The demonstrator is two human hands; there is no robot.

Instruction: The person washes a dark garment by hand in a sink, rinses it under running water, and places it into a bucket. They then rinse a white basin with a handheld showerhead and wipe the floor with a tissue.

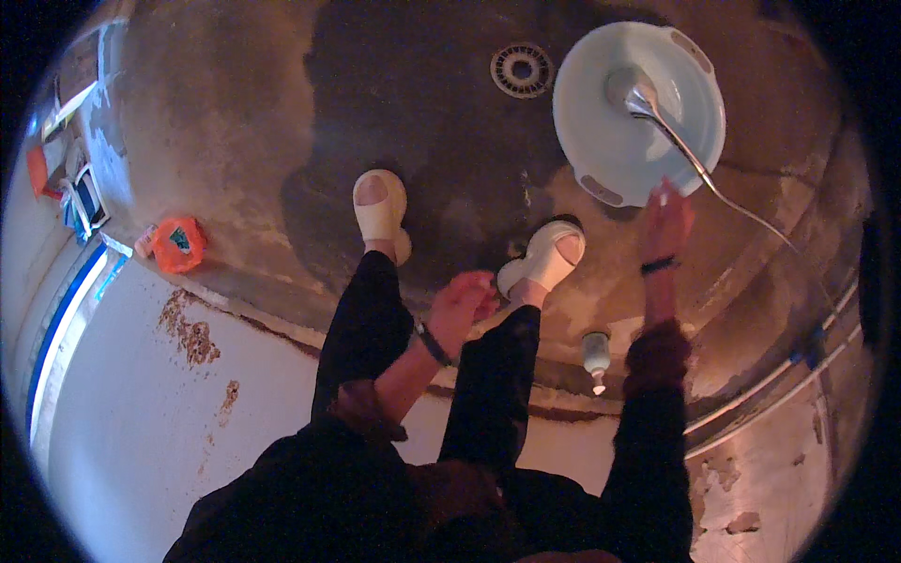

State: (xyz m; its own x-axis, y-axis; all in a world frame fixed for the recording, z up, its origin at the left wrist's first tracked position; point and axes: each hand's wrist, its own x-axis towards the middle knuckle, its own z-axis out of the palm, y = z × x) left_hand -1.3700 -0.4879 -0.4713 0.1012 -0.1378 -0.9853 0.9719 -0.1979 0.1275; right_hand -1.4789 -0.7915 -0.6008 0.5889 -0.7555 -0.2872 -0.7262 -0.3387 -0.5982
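A pale plastic basin [584, 134] with two side handles stands on the floor at the upper right. A metal shower head [640, 102] lies in it, and its hose runs over the basin's rim to the right. Just below that rim is my right hand [667, 222], slightly blurred; whether it holds something small and pale at the fingertips, I cannot tell. My left hand [461, 302] hovers over my legs near the right slipper, its fingers loosely curled and nothing visible in them. Dark bands circle both wrists.
A round drain grate [522, 70] lies left of the basin on wet floor. A pump bottle [596, 352] stands near the wall below my right foot. An orange bag or container [178, 244] sits at the left wall's foot. Pipes [746, 401] run along the lower right. My feet wear pale slippers.
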